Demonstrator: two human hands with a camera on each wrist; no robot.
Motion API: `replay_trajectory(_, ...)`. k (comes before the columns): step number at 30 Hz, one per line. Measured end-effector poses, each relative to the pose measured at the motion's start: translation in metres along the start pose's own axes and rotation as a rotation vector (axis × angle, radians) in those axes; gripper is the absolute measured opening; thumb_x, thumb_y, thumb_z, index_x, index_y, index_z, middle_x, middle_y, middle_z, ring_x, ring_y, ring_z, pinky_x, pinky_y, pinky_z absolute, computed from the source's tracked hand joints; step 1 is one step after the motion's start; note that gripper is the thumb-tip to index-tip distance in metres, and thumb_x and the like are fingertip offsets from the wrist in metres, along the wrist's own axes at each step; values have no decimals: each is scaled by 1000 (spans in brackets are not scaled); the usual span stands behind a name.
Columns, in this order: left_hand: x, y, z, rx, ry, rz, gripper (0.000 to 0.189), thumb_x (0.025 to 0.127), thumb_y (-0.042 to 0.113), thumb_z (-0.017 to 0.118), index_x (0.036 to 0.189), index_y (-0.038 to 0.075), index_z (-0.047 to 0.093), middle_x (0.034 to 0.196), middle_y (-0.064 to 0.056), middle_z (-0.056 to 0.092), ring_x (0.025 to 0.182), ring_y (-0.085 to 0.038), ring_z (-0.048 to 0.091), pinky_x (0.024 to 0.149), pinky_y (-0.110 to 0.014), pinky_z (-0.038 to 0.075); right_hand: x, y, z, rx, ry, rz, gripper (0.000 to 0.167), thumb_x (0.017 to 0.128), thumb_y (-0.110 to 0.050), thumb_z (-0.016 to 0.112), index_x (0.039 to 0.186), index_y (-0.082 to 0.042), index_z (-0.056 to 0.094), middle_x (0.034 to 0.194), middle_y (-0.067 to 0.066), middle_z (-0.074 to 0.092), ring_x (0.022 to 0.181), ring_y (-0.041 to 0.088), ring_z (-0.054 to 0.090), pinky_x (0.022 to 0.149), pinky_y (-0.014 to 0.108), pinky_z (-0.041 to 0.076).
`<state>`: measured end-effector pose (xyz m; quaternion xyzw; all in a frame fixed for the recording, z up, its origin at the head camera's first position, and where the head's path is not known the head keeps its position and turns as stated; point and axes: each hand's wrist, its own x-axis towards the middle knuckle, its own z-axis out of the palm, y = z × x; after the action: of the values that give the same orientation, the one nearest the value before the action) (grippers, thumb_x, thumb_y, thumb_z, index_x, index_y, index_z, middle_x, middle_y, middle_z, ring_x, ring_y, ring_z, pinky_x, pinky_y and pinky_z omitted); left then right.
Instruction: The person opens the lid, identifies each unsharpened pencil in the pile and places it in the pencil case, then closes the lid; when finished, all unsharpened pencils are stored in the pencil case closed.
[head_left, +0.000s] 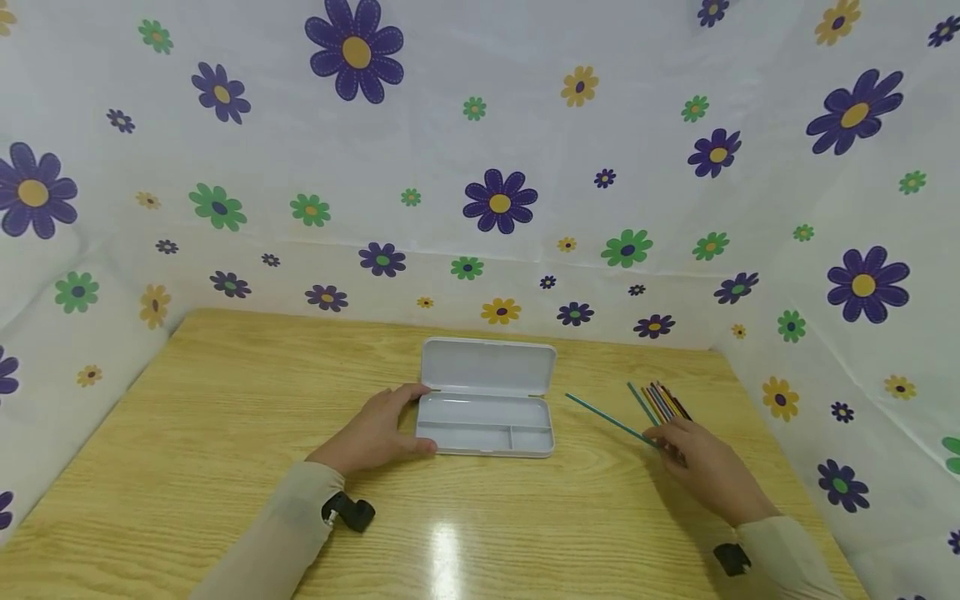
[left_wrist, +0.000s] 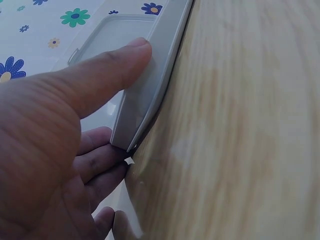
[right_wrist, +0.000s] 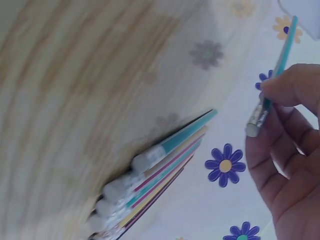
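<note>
A white pencil case (head_left: 481,395) lies on the table with its lid raised, showing a long rear compartment and two front ones. My left hand (head_left: 378,432) holds its left end, thumb at the front corner and fingers by the hinge side. In the left wrist view the thumb (left_wrist: 120,62) lies over the case's front edge (left_wrist: 162,65). My right hand (head_left: 708,467) pinches a teal pencil (head_left: 603,414) near its eraser end, between thumb and finger. Just beyond that hand, several coloured pencils (head_left: 662,404) lie bunched; their white eraser ends (right_wrist: 116,189) show in the right wrist view.
A light wood-grain table (head_left: 247,400) supports everything. A white cloth with printed flowers (head_left: 540,150) stands behind the table and along both sides. A glossy light reflection (head_left: 444,558) falls on the table's front.
</note>
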<state>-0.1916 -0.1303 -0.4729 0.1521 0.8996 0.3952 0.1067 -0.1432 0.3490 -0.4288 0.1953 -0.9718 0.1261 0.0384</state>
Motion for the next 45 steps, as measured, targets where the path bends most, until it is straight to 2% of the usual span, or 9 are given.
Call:
replay_trajectory(5,1,-3,1,3,3,5,93,79,48,89,153,12,46,154,-13,50,142,-38,43,117,-58,36,7,-10,2,-14,107,-92,25,91,2,74,111,-14,75,98,-7,66,81,3,57,64,26,53)
replay_trajectory(11,0,-3,1,-2,-2,3,94,78,50,89,153,13,46,153,-13,51,142,-38,43,116,-57,36,17,-24,3,-16,233,-267,37,83,10,79,111,-13,75,102,-6,67,83,5,59,62,24,51)
replay_trajectory(19,-1,-4,0,19,2,5,93,78,50,89,152,13,47,154,-12,51,143,-39,42,117,-57,36,39,-46,7,25,304,-408,40,80,12,80,113,-10,75,102,-5,66,86,8,60,68,25,53)
replay_trajectory(22,-1,-3,0,15,4,8,94,77,50,89,152,13,47,153,-11,51,143,-38,42,117,-56,36,49,-54,12,40,302,-425,37,82,12,79,113,-9,74,103,-3,67,89,10,61,70,27,55)
replay_trajectory(28,0,-2,-1,5,3,9,95,77,51,89,152,12,47,154,-11,51,143,-36,43,117,-56,36,69,-70,19,41,256,-404,28,89,5,77,112,-11,73,106,-3,69,97,14,65,77,31,58)
replay_trajectory(34,2,-4,-1,-5,4,23,96,77,52,89,152,11,46,154,-11,51,143,-37,42,117,-56,35,85,-84,27,52,214,-415,26,91,3,75,112,-12,74,108,-2,69,101,15,66,82,32,59)
replay_trajectory(40,2,-5,0,-10,3,27,95,77,52,89,152,12,47,154,-11,50,143,-38,41,118,-57,34,98,-98,41,26,117,-375,22,94,-3,75,113,-14,75,112,-1,70,105,17,67,90,35,58)
replay_trajectory(45,1,-5,0,-10,0,14,95,77,52,89,153,14,46,155,-11,50,144,-38,40,117,-58,34,107,-109,49,24,46,-356,21,96,-4,72,113,-17,75,109,-6,69,100,11,65,90,32,58)
